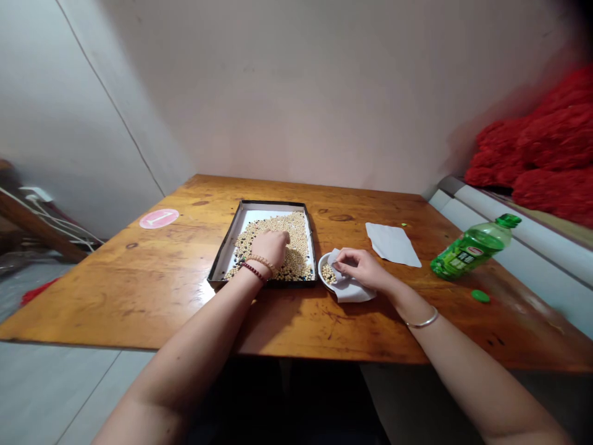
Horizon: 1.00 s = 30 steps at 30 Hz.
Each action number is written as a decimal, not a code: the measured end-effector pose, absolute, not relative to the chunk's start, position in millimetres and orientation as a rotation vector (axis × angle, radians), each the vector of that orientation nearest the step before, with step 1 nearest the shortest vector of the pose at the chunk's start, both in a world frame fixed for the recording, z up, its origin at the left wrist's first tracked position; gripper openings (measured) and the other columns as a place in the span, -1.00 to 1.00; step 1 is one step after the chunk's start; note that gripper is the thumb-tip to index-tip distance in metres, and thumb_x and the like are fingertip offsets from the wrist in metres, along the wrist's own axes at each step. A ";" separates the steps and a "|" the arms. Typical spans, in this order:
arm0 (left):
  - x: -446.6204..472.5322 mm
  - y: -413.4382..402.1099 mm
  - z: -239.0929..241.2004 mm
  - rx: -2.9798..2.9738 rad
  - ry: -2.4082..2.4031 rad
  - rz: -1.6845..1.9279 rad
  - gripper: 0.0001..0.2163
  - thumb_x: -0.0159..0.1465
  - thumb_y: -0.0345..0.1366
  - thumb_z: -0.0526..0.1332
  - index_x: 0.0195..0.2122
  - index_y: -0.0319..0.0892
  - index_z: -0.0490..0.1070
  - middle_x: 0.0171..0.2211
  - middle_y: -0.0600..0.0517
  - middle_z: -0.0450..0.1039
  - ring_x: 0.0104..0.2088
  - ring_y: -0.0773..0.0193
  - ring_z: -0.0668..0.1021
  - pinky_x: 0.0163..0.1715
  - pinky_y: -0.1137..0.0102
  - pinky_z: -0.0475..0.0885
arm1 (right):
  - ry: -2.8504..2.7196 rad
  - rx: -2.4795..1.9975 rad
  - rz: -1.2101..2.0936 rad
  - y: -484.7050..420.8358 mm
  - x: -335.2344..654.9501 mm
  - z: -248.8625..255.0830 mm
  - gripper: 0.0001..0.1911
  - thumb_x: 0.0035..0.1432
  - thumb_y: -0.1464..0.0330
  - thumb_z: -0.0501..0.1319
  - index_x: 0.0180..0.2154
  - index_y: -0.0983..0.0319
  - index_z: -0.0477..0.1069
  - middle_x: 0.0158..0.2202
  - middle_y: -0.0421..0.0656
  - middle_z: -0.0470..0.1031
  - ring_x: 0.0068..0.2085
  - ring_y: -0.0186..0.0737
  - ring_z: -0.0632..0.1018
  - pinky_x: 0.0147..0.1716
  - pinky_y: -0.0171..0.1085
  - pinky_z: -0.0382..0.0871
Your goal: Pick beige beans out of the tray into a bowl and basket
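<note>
A dark-rimmed tray point(228, 238) with a white floor lies on the wooden table point(139, 290), full of pale beans point(296, 232) mixed with a few dark ones. My left hand point(271, 247) rests on the beans near the tray's front, fingers curled down into them. Just right of the tray stands a small white bowl point(323, 267) with some pale beans in it, lined or covered by a white paper point(354, 290). My right hand point(359, 267) hovers over the bowl, fingers pinched together at its rim; I cannot make out what they hold.
A second white paper point(393, 243) lies to the right. A green plastic bottle point(472, 247) lies on its side near the right edge, its green cap point(480, 296) loose beside it. A pink round sticker point(159, 218) marks the far left. Red fabric point(546, 154) is piled beyond.
</note>
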<state>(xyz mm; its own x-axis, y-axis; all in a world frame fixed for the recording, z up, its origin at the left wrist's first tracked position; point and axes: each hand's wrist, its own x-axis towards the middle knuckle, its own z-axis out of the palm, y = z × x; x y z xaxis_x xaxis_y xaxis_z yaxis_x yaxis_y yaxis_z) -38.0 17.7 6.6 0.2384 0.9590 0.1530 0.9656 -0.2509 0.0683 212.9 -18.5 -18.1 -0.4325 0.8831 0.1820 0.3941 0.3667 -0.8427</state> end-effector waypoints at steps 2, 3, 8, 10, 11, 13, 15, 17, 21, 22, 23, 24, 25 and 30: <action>-33.6 15.7 6.3 -2.532 -1.788 -0.283 -0.85 0.24 -0.32 0.13 -0.23 -0.11 0.47 -0.30 -0.02 0.52 -0.17 0.12 0.46 -0.30 0.34 0.36 | -1.986 -1.118 0.987 -18.8 212.6 -18.2 -0.63 0.12 0.07 0.19 -0.43 0.27 0.41 -0.39 -0.13 0.48 -0.35 -0.24 0.47 -0.31 -0.28 0.31; -31.1 14.3 6.4 -2.592 -1.705 -0.302 -0.85 0.25 -0.33 0.11 -0.21 -0.11 0.45 -0.29 -0.02 0.52 -0.16 0.13 0.46 -0.30 0.36 0.36 | -1.980 -1.126 0.994 -19.0 212.4 -18.3 -0.63 0.12 0.07 0.19 -0.42 0.27 0.41 -0.40 -0.13 0.47 -0.35 -0.24 0.47 -0.31 -0.28 0.30; -18.5 7.3 4.2 -2.756 -1.373 -0.297 -0.85 0.26 -0.34 0.09 -0.17 -0.17 0.37 -0.34 -0.04 0.49 -0.20 0.16 0.46 -0.28 0.37 0.36 | -1.906 -1.118 1.042 -18.4 210.7 -19.8 -0.64 0.11 0.07 0.19 -0.38 0.26 0.39 -0.43 -0.16 0.44 -0.40 -0.29 0.43 -0.37 -0.30 0.30; -16.0 6.2 1.7 -2.755 -1.366 -0.269 -0.85 0.27 -0.32 0.09 -0.15 -0.18 0.35 -0.34 -0.05 0.47 -0.24 0.16 0.47 -0.31 0.36 0.36 | -1.888 -1.111 1.060 -17.7 210.0 -20.4 -0.66 0.10 0.09 0.20 -0.38 0.26 0.39 -0.42 -0.16 0.44 -0.40 -0.29 0.43 -0.37 -0.30 0.31; -15.5 6.1 0.4 -2.751 -1.377 -0.257 -0.84 0.27 -0.31 0.08 -0.15 -0.17 0.33 -0.34 -0.06 0.47 -0.25 0.16 0.47 -0.33 0.37 0.36 | -1.880 -1.114 1.071 -17.5 209.7 -20.5 -0.66 0.10 0.09 0.21 -0.38 0.27 0.39 -0.42 -0.16 0.44 -0.40 -0.30 0.43 -0.37 -0.30 0.31; -15.5 6.4 -1.8 -2.753 -1.387 -0.248 -0.84 0.27 -0.30 0.08 -0.14 -0.17 0.32 -0.33 -0.05 0.47 -0.25 0.16 0.48 -0.36 0.37 0.36 | -1.867 -1.128 1.093 -17.7 209.2 -20.3 -0.67 0.10 0.10 0.22 -0.37 0.27 0.40 -0.43 -0.16 0.44 -0.42 -0.31 0.42 -0.38 -0.30 0.31; -16.1 7.1 -3.3 -2.771 -1.378 -0.250 -0.84 0.27 -0.31 0.09 -0.14 -0.17 0.31 -0.31 -0.05 0.48 -0.24 0.16 0.49 -0.34 0.37 0.36 | -1.857 -1.144 1.099 -18.2 208.8 -20.0 -0.67 0.09 0.11 0.22 -0.37 0.28 0.41 -0.44 -0.17 0.44 -0.43 -0.32 0.42 -0.38 -0.30 0.31; -16.5 7.7 -4.2 -2.785 -1.371 -0.258 -0.85 0.27 -0.31 0.08 -0.14 -0.17 0.30 -0.29 -0.05 0.48 -0.24 0.18 0.49 -0.34 0.37 0.36 | -1.854 -1.161 1.090 -18.6 208.6 -19.7 -0.67 0.08 0.11 0.23 -0.36 0.28 0.42 -0.43 -0.16 0.45 -0.43 -0.31 0.43 -0.38 -0.30 0.32; -15.5 7.7 -4.3 -2.767 -1.383 -0.250 -0.86 0.28 -0.33 0.06 -0.15 -0.17 0.30 -0.30 -0.04 0.49 -0.31 0.20 0.50 -0.39 0.38 0.35 | -1.855 -1.181 1.074 -18.8 208.4 -19.6 -0.66 0.07 0.11 0.24 -0.35 0.29 0.44 -0.43 -0.15 0.47 -0.42 -0.29 0.45 -0.38 -0.29 0.33; -15.0 7.6 -3.8 -2.752 -1.386 -0.246 -0.86 0.28 -0.35 0.05 -0.16 -0.18 0.30 -0.31 -0.04 0.49 -0.32 0.20 0.49 -0.39 0.38 0.35 | -1.857 -1.179 1.071 -18.8 208.4 -19.5 -0.66 0.06 0.11 0.24 -0.35 0.29 0.44 -0.42 -0.15 0.47 -0.42 -0.29 0.45 -0.38 -0.29 0.33; -14.6 7.4 -2.9 -2.739 -1.380 -0.249 -0.87 0.28 -0.36 0.04 -0.17 -0.18 0.31 -0.32 -0.04 0.48 -0.32 0.20 0.49 -0.38 0.37 0.35 | -1.858 -1.176 1.066 -18.8 208.4 -19.4 -0.66 0.07 0.11 0.24 -0.35 0.29 0.44 -0.42 -0.15 0.48 -0.42 -0.29 0.45 -0.37 -0.29 0.33; -14.3 7.1 -1.8 -2.733 -1.360 -0.259 -0.87 0.28 -0.39 0.03 -0.19 -0.19 0.31 -0.32 -0.05 0.48 -0.32 0.20 0.48 -0.35 0.36 0.36 | -1.860 -1.173 1.060 -18.8 208.4 -19.3 -0.67 0.07 0.12 0.24 -0.35 0.29 0.44 -0.41 -0.15 0.48 -0.42 -0.29 0.45 -0.37 -0.29 0.32; -14.1 6.8 -0.7 -2.735 -1.328 -0.278 -0.87 0.26 -0.41 0.04 -0.20 -0.20 0.31 -0.32 -0.05 0.48 -0.30 0.20 0.47 -0.30 0.35 0.36 | -1.861 -1.172 1.057 -18.8 208.4 -19.3 -0.67 0.07 0.12 0.24 -0.35 0.28 0.45 -0.41 -0.15 0.48 -0.42 -0.29 0.45 -0.37 -0.29 0.32; -13.9 5.3 1.4 -2.759 -1.300 -0.334 -0.86 0.23 -0.39 0.08 -0.18 -0.19 0.31 -0.33 -0.03 0.47 -0.23 0.17 0.45 -0.26 0.35 0.36 | -1.859 -1.179 1.060 -18.6 208.8 -19.5 -0.69 0.06 0.13 0.24 -0.36 0.28 0.45 -0.42 -0.15 0.49 -0.41 -0.28 0.46 -0.36 -0.28 0.32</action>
